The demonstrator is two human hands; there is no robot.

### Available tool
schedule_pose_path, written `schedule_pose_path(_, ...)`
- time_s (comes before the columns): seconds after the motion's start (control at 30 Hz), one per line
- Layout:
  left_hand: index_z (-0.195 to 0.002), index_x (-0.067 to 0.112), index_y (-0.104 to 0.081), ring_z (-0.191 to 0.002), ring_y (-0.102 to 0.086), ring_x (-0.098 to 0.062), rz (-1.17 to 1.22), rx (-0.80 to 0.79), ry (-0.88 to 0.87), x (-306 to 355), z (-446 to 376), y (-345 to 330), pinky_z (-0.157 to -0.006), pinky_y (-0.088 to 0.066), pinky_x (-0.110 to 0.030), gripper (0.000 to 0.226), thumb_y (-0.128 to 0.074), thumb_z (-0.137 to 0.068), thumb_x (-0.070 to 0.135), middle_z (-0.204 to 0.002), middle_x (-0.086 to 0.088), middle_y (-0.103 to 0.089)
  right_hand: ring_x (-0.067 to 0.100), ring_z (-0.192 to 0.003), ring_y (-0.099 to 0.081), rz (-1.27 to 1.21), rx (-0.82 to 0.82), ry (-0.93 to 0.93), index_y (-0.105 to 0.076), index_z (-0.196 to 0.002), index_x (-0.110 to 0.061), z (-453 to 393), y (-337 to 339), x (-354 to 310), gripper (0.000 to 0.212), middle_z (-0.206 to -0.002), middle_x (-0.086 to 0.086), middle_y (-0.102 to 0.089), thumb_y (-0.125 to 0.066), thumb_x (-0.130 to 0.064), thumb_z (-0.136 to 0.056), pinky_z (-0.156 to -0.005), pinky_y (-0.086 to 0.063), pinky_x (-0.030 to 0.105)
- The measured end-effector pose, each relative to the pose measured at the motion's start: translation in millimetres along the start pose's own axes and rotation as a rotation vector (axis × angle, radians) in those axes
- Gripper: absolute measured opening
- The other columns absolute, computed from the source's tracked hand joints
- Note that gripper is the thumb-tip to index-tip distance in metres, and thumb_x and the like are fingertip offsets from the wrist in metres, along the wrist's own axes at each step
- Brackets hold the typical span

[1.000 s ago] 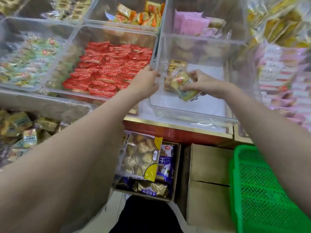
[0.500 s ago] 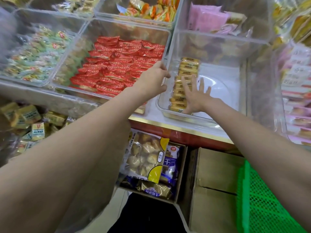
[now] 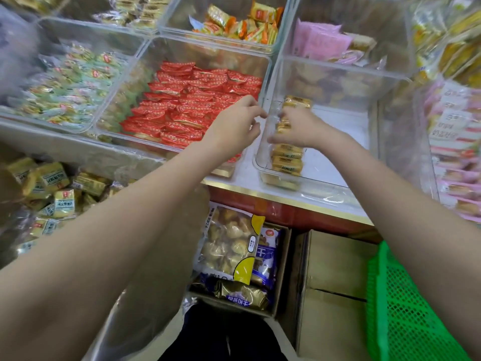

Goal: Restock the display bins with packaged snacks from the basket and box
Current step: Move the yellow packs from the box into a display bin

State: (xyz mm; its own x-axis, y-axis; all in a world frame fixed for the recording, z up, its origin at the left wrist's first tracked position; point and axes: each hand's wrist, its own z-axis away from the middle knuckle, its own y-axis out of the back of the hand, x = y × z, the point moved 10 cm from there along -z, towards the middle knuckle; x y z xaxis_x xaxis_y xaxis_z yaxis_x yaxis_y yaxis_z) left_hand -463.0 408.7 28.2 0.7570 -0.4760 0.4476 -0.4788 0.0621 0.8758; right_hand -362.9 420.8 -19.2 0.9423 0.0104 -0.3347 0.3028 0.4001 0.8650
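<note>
Head camera, looking down over a snack display: reaching with both bare arms toward a clear plastic display bin (image 3: 338,178) on the gold-edged counter. Right hand (image 3: 299,128) inside the bin, fingers curled down onto a row of yellow-wrapped snack packets (image 3: 287,158) standing on edge against the bin's left wall; whether gripping or only pressing, hard to tell. Left hand (image 3: 234,123) hovering just outside that wall, fingers loosely curled, fingertips touching or nearly touching the transparent edge, holding nothing that can be made out.

Sitting directly left of it, a second clear bin heaped with red foil packets (image 3: 192,105); beyond that, one of pale green wrapped sweets (image 3: 65,84). Lining the back row, orange-and-yellow packets (image 3: 242,24) and pink packets (image 3: 320,43).

Waiting below the counter, an open brown cardboard box (image 3: 282,267) holding a large clear bag of round pastries (image 3: 229,243) and blue-and-gold packs. Standing just beside it, a closed cardboard carton (image 3: 333,282), and at the lower right a green plastic mesh basket (image 3: 406,308), partly hidden behind the right forearm.
</note>
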Motion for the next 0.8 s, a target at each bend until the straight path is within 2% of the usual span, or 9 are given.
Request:
schedule_pose_path(0.1,-0.098,0.002,-0.065,-0.07,-0.048,-0.014,0.052,0.239,-0.023,-17.7,43.0,48.3,-0.062,-0.039,-0.027,0.027,-0.044,-0.084,0.01,-0.097,-0.012,-0.057,0.021,-0.107,-0.057,-0.202,0.325,0.218,-0.063,-0.111,-0.008,31.4,50.1,-79.4,0.03,-0.113,0.006,-0.062,-0.062,-0.025,-0.087,-0.089,-0.04,0.028)
schedule_pose_path(0.17,-0.094,0.002,-0.064,-0.073,-0.047,-0.013,0.031,0.306,0.033,-48.1,77.9,74.9,-0.062,-0.034,-0.023,0.027,-0.042,-0.081,0.01,-0.091,-0.012,-0.056,0.016,-0.088,-0.061,-0.332,0.392,0.368,-0.067,-0.097,-0.007,50.7,50.6,-138.4,0.017,-0.093,0.004,-0.067,-0.059,-0.015,-0.085,-0.083,-0.044,0.026)
schedule_pose_path(0.27,-0.092,0.0,-0.062,-0.077,-0.048,-0.019,-0.036,0.317,0.172,-113.0,133.9,104.3,-0.063,-0.03,-0.024,0.022,-0.045,-0.08,0.009,-0.089,-0.015,-0.056,0.012,-0.074,-0.058,-0.374,0.267,0.539,-0.068,-0.092,-0.006,61.8,11.2,-228.1,0.014,-0.082,0.004,-0.068,-0.059,-0.01,-0.083,-0.073,-0.043,0.023)
schedule_pose_path(0.33,-0.09,-0.001,-0.062,-0.078,-0.051,-0.023,-0.063,0.263,0.291,-164.7,171.4,114.1,-0.063,-0.031,-0.028,0.014,-0.052,-0.084,0.008,-0.088,-0.016,-0.057,0.014,-0.082,-0.059,-0.239,0.05,0.617,-0.065,-0.107,-0.007,61.7,-41.1,-286.0,0.022,-0.09,0.002,-0.067,-0.057,-0.013,-0.087,-0.078,-0.043,0.026)
schedule_pose_path(0.43,-0.097,0.002,-0.064,-0.091,-0.058,-0.03,-0.036,0.026,0.503,-247.9,220.8,107.5,-0.075,-0.041,-0.033,0.014,-0.057,-0.086,0.007,-0.096,-0.017,-0.062,0.02,-0.097,-0.057,-0.035,-0.343,0.498,-0.041,-0.14,-0.019,48.6,-137.0,-330.0,0.046,-0.122,0.004,-0.058,-0.047,-0.016,-0.094,-0.079,-0.045,0.027)
schedule_pose_path(0.53,-0.115,0.005,-0.062,-0.106,-0.06,-0.029,-0.007,-0.291,0.585,-298.3,264.4,86.4,-0.09,-0.043,-0.032,0.03,-0.054,-0.086,0.004,-0.114,-0.015,-0.064,0.022,-0.078,-0.053,0.063,-0.53,0.308,-0.015,-0.15,-0.029,27.0,-207.4,-341.9,0.062,-0.146,0.014,-0.037,-0.036,-0.01,-0.096,-0.059,-0.046,0.018)
schedule_pose_path(0.6,-0.122,0.008,-0.057,-0.104,-0.058,-0.024,0.031,-0.378,0.609,-316.1,282.3,81.8,-0.087,-0.04,-0.026,0.034,-0.051,-0.089,0.003,-0.12,-0.012,-0.062,0.035,-0.111,-0.048,0.191,-0.56,0.13,-0.004,-0.151,-0.035,9.8,-241.3,-332.5,0.063,-0.153,0.021,-0.012,-0.035,-0.016,-0.099,-0.085,-0.046,0.031)
schedule_pose_path(0.67,-0.128,0.009,-0.051,-0.101,-0.054,-0.02,0.081,-0.44,0.617,-327.5,291.8,77.0,-0.084,-0.039,-0.023,0.036,-0.051,-0.091,0.005,-0.125,-0.01,-0.057,0.048,-0.133,-0.023,0.279,-0.569,-0.035,-0.002,-0.15,-0.037,-0.3,-267.8,-323.0,0.063,-0.154,0.022,0.005,-0.039,-0.029,-0.1,-0.104,-0.033,0.048)
schedule_pose_path(0.8,-0.135,0.01,-0.043,-0.119,-0.05,-0.022,0.119,-0.504,0.63,-348.1,297.7,64.5,-0.089,-0.038,-0.023,0.043,-0.049,-0.093,0.006,-0.135,-0.008,-0.051,0.046,-0.132,-0.021,0.433,-0.349,-0.036,-0.023,-0.145,-0.034,-22.9,-282.3,-335.3,0.053,-0.149,0.023,-0.012,-0.044,-0.038,-0.097,-0.106,-0.023,0.053)
